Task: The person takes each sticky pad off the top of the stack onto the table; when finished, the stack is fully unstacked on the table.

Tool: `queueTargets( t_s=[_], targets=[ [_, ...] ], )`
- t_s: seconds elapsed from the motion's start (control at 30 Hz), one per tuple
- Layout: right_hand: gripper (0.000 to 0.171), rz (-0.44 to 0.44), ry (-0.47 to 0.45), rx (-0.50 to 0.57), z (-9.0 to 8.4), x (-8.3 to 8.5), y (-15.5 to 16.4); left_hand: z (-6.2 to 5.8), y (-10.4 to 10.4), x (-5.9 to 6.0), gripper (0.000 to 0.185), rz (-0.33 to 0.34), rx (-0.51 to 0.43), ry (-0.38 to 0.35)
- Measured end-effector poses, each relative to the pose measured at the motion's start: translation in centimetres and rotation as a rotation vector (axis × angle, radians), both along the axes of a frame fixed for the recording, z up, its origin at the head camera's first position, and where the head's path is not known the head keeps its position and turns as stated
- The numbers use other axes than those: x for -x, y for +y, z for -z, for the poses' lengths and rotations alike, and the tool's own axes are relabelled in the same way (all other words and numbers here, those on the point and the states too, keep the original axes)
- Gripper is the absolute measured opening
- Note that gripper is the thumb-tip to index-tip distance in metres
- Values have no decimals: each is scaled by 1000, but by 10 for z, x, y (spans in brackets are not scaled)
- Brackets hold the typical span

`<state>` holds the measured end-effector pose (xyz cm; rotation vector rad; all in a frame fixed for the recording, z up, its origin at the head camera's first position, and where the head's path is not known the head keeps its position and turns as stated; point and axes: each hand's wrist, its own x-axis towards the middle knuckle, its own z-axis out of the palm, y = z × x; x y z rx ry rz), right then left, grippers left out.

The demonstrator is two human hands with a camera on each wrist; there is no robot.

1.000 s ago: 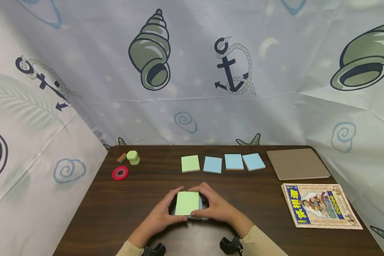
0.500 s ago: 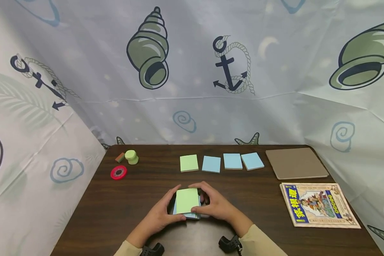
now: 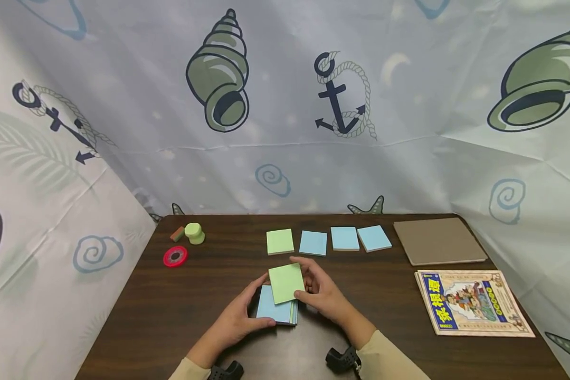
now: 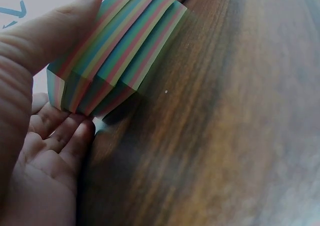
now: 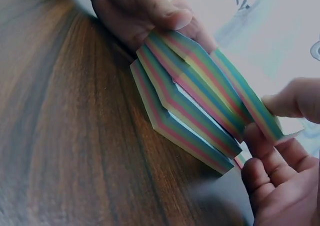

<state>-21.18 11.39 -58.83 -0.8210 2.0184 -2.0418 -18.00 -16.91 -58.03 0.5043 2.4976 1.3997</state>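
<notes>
Left hand: the left hand [image 3: 239, 319] holds the sticky-note stack [image 3: 274, 311] at its left edge, thumb on the near side and fingers curled round the far side (the left wrist view shows the striped block edge [image 4: 112, 51] between thumb and fingers).
Left grip state: closed round the stack.
Right hand: the right hand [image 3: 324, 298] pinches the green pad [image 3: 286, 282] at its right edge, thumb and fingertips on it.
Right grip state: closed on the green pad.
Green pad position: raised off the stack and tilted, its near edge above the stack's blue top sheet; in the right wrist view it stands apart from the lower layers [image 5: 245, 104].
Stack position: on the worktop [image 3: 171, 311], near-centre, directly at 12 o'clock from the person's sleeves.
Row of pads: one green pad in the row [image 3: 279, 241] and three blue pads [image 3: 344, 238] lie flat at 12 o'clock from the stack, near the far edge.
Brown board: the brown board [image 3: 438, 241] lies at 2 o'clock from the stack.
Booklet: the printed booklet [image 3: 472, 302] lies at 3 o'clock, well apart from the hands.
Small items: a red tape roll [image 3: 175, 256], a green cylinder [image 3: 194, 233] and a small block [image 3: 177, 234] sit at 10 o'clock.
</notes>
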Motion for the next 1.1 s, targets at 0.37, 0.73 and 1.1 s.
queueTargets(
  t_s=[0.37,0.73,1.1],
  targets=[
    [44,239,14,51,3,2,1,0,0,-2,91,2,29,15],
    [50,539,120,-124,1,8,2,-1,0,0,95,14,-15,-21],
    [46,552,233,-443,4,7,0,1,0,1,91,15,-20,-8]
  ],
)
